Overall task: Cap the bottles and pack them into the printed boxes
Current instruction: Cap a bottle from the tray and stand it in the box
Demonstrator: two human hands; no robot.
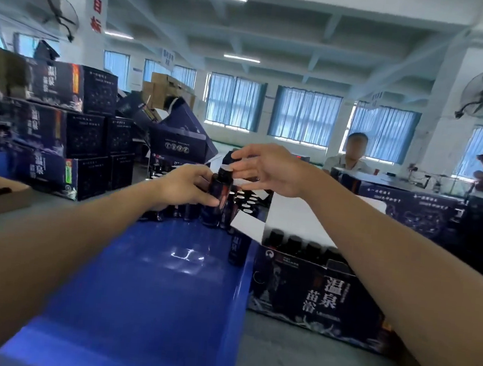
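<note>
While the left hand (186, 188) grips the dark, round labelled bottle (218, 194) upright over the far end of the blue plastic tray (151, 277), I see the right hand (268, 170) pinching a small black cap (228, 157) at its white-sealed mouth. Just right of the tray sits an open dark printed cardboard box (312, 290) holding black-capped bottles (293, 244).
</note>
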